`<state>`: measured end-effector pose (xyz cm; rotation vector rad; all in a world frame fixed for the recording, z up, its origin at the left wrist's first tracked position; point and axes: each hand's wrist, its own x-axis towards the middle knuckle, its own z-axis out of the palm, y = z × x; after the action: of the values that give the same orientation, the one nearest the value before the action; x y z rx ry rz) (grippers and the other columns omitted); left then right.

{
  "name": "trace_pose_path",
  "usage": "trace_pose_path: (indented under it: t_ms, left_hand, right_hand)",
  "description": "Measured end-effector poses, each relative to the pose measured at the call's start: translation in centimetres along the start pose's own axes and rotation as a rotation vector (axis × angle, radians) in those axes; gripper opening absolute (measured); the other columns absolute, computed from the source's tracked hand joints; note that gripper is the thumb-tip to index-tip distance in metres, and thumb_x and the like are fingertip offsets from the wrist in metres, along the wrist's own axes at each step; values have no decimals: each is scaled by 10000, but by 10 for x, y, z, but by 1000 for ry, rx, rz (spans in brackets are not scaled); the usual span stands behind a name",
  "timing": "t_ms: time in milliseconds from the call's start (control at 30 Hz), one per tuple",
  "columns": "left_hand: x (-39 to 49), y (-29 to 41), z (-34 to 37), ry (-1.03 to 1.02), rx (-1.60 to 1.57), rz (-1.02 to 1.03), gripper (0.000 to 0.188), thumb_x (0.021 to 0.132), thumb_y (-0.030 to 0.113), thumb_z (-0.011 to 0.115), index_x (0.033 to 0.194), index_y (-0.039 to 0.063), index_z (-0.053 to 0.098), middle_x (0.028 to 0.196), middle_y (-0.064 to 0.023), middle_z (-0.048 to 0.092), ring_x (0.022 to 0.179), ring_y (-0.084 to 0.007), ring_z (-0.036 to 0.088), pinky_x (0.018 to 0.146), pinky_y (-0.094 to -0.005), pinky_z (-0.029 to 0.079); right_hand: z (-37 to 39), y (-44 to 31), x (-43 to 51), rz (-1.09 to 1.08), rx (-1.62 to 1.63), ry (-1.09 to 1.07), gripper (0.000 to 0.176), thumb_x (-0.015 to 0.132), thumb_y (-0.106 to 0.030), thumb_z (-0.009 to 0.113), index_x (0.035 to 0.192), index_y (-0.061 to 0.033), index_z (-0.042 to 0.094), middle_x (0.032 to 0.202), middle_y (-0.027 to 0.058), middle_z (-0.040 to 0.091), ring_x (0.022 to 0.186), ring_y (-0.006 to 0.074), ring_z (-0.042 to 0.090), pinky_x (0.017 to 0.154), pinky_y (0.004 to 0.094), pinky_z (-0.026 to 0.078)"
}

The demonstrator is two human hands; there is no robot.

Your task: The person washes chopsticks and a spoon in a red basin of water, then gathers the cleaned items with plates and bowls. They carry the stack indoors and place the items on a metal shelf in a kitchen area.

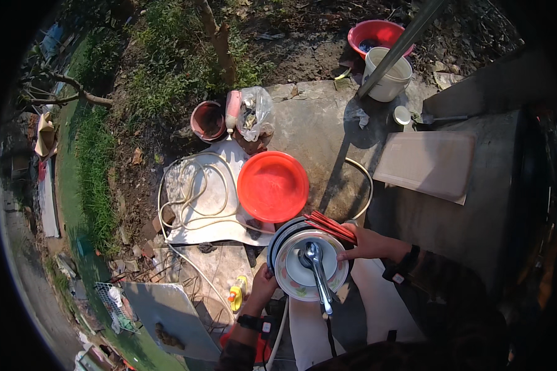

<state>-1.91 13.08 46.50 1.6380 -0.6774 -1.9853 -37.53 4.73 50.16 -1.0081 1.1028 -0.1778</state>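
My left hand (263,286) grips the left edge of a stack of round dishes, with a dark-rimmed vessel (278,241) beneath. My right hand (364,243) holds the stack's right side, thumb on the rim, together with a bundle of red chopsticks (329,226). On top sits a white plate or bowl with a floral rim (288,278), and several metal spoons (316,264) lie in it, handles over the near edge. Just beyond the stack, a red plastic basin (273,186) rests on the ground. What lies lower in the stack is mostly hidden.
A pale hose (197,221) coils over a white sheet (176,232) at left. A yellow bottle (237,293) stands near my left hand. A white bucket (384,90) and pink-red tub (359,32) are at the back, beside a slanting pole (404,44). A flat board (424,162) lies at right.
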Motion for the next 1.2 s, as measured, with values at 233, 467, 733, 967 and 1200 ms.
trace_pose_path:
  t_ms: [233,467,733,967,1200]
  left_hand:
    - [-83,51,0,-11,15,59,289,833,55,658,1105,40,562,837,-12,657,659,-86,621,537,-233,480]
    - [-168,110,-14,65,184,148,320,778,145,681,1061,13,615,795,-38,638,639,-123,609,570,-270,503]
    - [-264,115,3,387,81,320,275,782,110,648,1036,9,618,825,-20,630,690,-110,585,608,-272,488]
    - [-324,55,46,636,-126,230,255,803,135,660,1019,11,606,738,-32,609,600,-117,579,534,-276,487]
    - [-379,-14,102,881,-401,210,252,774,152,639,964,-7,598,708,-97,633,540,-199,629,484,-322,510]
  right_hand:
    - [31,-104,-84,-138,96,-28,859,771,-351,851,1407,24,412,1280,129,582,1182,185,545,1026,334,429]
    - [68,-225,-149,183,-201,-71,675,846,-339,777,1372,-21,497,1223,81,625,1107,162,565,967,345,457]
    - [100,-287,-143,54,-571,-199,587,899,-304,700,1355,-2,488,1090,99,646,858,158,593,721,336,508]
    - [133,-311,-140,-16,-663,-531,492,932,-245,650,1323,10,495,1004,102,645,776,166,588,636,343,505]
    - [187,-307,-141,34,-857,-734,311,949,-184,620,1196,-23,520,729,20,560,534,114,520,475,290,449]
